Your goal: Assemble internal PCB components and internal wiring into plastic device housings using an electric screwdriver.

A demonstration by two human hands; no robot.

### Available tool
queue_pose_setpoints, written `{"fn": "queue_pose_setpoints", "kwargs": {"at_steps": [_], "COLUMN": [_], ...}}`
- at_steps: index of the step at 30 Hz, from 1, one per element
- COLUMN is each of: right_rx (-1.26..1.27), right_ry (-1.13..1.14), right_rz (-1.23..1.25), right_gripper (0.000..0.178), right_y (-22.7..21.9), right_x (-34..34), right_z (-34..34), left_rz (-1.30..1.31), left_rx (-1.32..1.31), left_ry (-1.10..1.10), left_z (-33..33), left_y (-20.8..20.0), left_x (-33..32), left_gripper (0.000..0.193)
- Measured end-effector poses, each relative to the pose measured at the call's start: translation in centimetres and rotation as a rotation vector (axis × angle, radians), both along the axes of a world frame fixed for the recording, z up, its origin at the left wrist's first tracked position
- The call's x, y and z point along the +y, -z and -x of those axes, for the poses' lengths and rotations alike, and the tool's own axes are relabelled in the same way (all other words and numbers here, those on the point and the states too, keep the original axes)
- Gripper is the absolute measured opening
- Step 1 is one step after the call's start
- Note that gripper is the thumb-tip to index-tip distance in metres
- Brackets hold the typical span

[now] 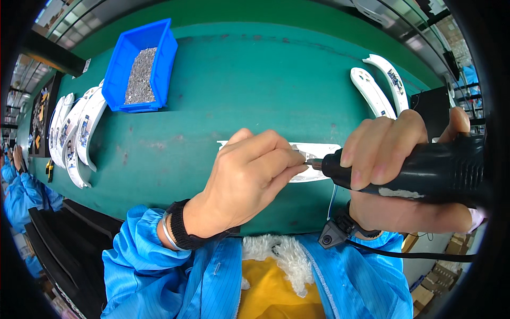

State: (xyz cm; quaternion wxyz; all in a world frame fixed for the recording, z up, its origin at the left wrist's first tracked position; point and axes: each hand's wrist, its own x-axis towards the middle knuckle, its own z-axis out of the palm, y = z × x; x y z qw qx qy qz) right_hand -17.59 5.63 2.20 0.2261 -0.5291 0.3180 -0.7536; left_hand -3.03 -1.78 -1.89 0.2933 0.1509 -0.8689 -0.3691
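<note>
Head view: right hand (390, 151) wraps black plastic electric screwdriver (438, 173) at 3 o'clock, silver bit (315, 164) toward 9, left hand (247, 170) pinched closed there, contents unclear, white elongated plastic shell (321, 149) beneath running 9-to-3.

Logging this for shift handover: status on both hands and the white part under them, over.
Right hand gripping black power driver. Left hand at driver's tip, any held piece unclear. White part beneath, partly covered by left hand.

From middle to far edge, the green surface (249, 80) offers free passage between a blue bin (165, 72) and curved white parts (370, 91); a black power screwdriver (449, 167) bars the near-right corner
</note>
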Motion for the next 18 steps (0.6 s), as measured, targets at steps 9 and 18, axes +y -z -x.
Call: {"fn": "queue_pose_setpoints", "kwargs": {"at_steps": [9,18], "right_rx": [-0.089,-0.075], "right_ry": [-0.02,0.079], "right_rz": [-0.141,-0.243], "right_gripper": [0.088,0.088], "right_y": [2.8,3.0], "right_x": [-0.6,-0.7], "right_z": [1.2,0.9], "left_rz": [0.051,0.077], "left_rx": [-0.181,-0.201], "left_ry": [-0.148,-0.133], "left_z": [-2.4,-2.6], "left_y": [-0.2,0.6], "left_x": [-0.1,0.0], "left_gripper": [0.013,0.013]}}
